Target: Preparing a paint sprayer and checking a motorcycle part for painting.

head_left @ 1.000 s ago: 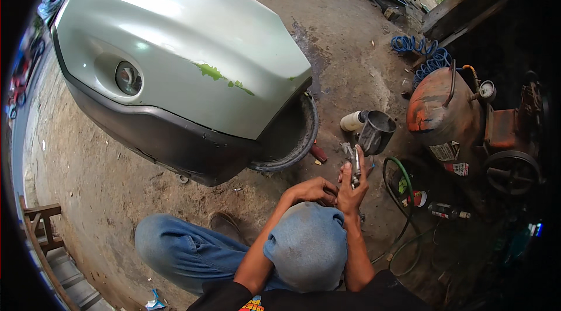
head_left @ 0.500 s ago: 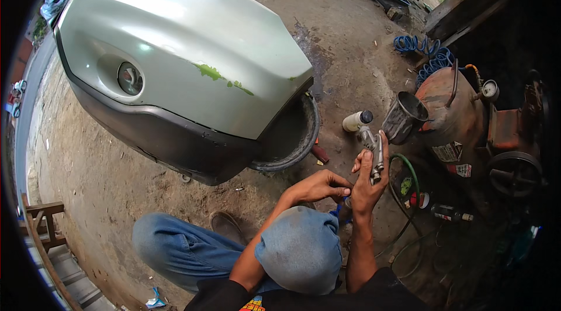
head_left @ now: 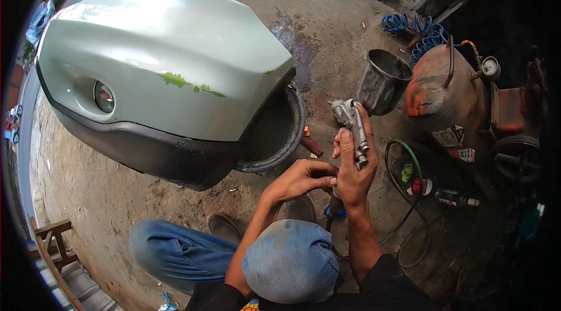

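Observation:
My right hand (head_left: 356, 173) is closed round a metal spray gun (head_left: 349, 121) with a dark, paint-stained cup (head_left: 381, 86). The cup's open mouth faces up, and my index finger lies along the gun's body. My left hand (head_left: 305, 180) is closed just beside it, thumb and forefinger pinched at the hose fitting (head_left: 335, 192) below the gun's grip. Fingers hide part of that joint. To the left is a pale silver-green car bumper (head_left: 175, 48) with a dark lower edge, a round lamp (head_left: 104, 96) and bright green patches (head_left: 175, 79).
A rusty air compressor (head_left: 435, 80) with a gauge (head_left: 490, 66) stands at right, near a coiled blue hose (head_left: 429, 36). A green hose (head_left: 416, 165) loops by a dark bottle (head_left: 456, 197). Under the bumper is a black tub (head_left: 297, 135). A wooden bench (head_left: 52, 229) stands lower left.
The spray gun has tilted, and its cup has come up and left in view. A white bottle with a black cap, seen beside the gun before, no longer shows. The whole view has shifted.

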